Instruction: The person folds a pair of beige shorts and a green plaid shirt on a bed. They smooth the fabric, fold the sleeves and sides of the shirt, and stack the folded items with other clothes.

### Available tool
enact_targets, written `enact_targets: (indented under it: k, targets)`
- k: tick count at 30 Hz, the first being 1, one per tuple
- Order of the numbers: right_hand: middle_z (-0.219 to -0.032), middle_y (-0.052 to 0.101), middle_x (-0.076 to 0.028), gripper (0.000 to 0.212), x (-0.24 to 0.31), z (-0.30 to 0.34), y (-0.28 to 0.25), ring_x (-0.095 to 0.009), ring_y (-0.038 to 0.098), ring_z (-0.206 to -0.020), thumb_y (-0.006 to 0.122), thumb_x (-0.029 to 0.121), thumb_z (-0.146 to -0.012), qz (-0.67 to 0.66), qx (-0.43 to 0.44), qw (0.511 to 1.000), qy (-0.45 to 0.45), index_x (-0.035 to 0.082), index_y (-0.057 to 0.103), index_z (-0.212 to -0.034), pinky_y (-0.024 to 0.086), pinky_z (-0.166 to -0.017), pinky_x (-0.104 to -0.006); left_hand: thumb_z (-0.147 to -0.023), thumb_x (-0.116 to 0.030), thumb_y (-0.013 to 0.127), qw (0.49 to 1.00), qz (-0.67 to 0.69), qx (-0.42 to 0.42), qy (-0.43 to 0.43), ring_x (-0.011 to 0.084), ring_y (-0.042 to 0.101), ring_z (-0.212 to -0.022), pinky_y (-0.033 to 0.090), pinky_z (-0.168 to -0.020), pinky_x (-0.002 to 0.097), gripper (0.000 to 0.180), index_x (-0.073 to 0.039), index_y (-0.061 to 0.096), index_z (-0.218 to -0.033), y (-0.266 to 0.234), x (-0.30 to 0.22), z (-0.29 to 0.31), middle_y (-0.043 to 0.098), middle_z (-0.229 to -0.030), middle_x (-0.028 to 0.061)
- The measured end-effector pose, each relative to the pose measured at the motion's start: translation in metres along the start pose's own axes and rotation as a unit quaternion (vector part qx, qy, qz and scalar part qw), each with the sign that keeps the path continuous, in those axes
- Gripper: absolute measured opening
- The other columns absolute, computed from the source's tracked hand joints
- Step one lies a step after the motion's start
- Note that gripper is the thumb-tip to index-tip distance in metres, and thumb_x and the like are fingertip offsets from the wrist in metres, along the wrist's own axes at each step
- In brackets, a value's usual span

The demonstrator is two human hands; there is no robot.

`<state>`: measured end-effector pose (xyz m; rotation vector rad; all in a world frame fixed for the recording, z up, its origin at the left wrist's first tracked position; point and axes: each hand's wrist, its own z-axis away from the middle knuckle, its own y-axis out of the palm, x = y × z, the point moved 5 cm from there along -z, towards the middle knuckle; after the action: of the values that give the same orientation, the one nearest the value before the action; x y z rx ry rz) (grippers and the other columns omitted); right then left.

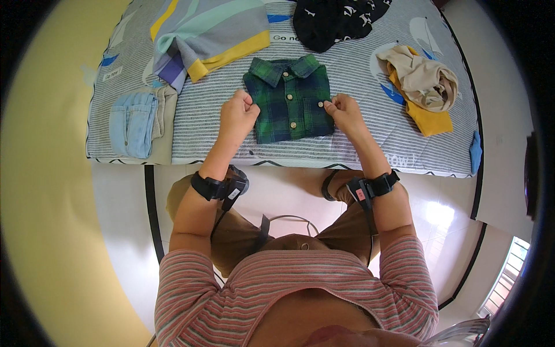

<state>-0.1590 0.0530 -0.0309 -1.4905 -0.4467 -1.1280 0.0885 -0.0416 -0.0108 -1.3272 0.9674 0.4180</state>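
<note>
A green and navy plaid shirt (300, 118) lies folded into a neat rectangle, collar at the far end and buttoned front facing up. My left hand (238, 115) is closed at its left edge, fingertips pinching the cloth. At the opposite edge, by the chest pocket, my right hand (346, 114) pinches the shirt's side between thumb and fingers. Both hands rest low, near the bed's surface. The folds underneath the shirt are hidden.
The striped bedsheet (208, 136) carries folded light-blue jeans (133, 124) and beige garments (163, 121) at left. A grey, mint and yellow garment (217, 40) lies far left, a black patterned cloth (329, 23) at the back. Beige cloth (419, 75) and yellow cloth (430, 120) sit right.
</note>
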Motion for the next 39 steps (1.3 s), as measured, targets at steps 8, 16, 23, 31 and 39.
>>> enact_targets:
  k: [8, 16, 23, 31, 39]
  targets:
    - [-0.060, 0.048, 0.003, 0.020, 0.012, 0.006, -0.005, -0.006, 0.042, -0.051, 0.062, 0.018, -0.083, -0.171, 0.131, 0.974, 0.065, 0.006, 0.052, -0.071, 0.033, -0.046, -0.0199, -0.082, -0.010, 0.060, 0.944, 0.243, 0.129, -0.184, 0.0089, 0.052, -0.058, 0.044, -0.055, 0.0222, 0.010, -0.003, 0.054, -0.081, 0.003, 0.020, 0.000, 0.056, -0.067, 0.0011]
    - [-0.055, 0.050, 0.001, 0.027, 0.012, 0.016, -0.012, -0.005, 0.044, -0.049, 0.070, 0.021, -0.077, -0.144, 0.249, 0.955, 0.073, 0.008, 0.052, -0.062, 0.033, -0.044, -0.0189, -0.087, -0.016, 0.058, 0.876, 0.329, 0.256, -0.245, 0.0057, 0.052, -0.061, 0.045, -0.056, 0.0186, 0.013, -0.008, 0.056, -0.077, 0.003, 0.023, 0.012, 0.054, -0.070, -0.0028]
    - [-0.054, 0.049, 0.002, 0.026, 0.018, 0.017, -0.011, -0.006, 0.043, -0.049, 0.069, 0.017, -0.077, -0.082, 0.267, 0.959, 0.046, 0.006, 0.053, -0.060, 0.033, -0.044, -0.0205, -0.084, -0.018, 0.061, 0.899, 0.287, 0.245, -0.223, 0.0067, 0.053, -0.058, 0.044, -0.054, 0.0188, 0.018, -0.007, 0.056, -0.071, 0.006, 0.017, 0.009, 0.055, -0.066, -0.0011]
    - [-0.055, 0.049, 0.002, 0.022, 0.016, 0.015, -0.010, -0.007, 0.043, -0.050, 0.065, 0.013, -0.078, -0.052, 0.265, 0.962, 0.048, 0.005, 0.054, -0.061, 0.034, -0.046, -0.0220, -0.085, -0.015, 0.058, 0.934, 0.236, 0.204, -0.174, 0.0039, 0.049, -0.054, 0.041, -0.049, 0.0183, 0.018, -0.008, 0.054, -0.069, 0.007, 0.014, 0.007, 0.053, -0.063, -0.0031]
    - [-0.056, 0.051, 0.001, 0.023, 0.014, 0.012, -0.017, -0.007, 0.047, -0.052, 0.065, 0.011, -0.078, -0.082, 0.282, 0.954, 0.056, 0.005, 0.053, -0.060, 0.037, -0.049, -0.0204, -0.076, -0.015, 0.063, 0.987, 0.043, 0.141, -0.068, 0.0137, 0.054, -0.047, 0.043, -0.046, 0.0275, 0.022, 0.000, 0.054, -0.064, -0.002, 0.015, 0.000, 0.054, -0.052, 0.0067]
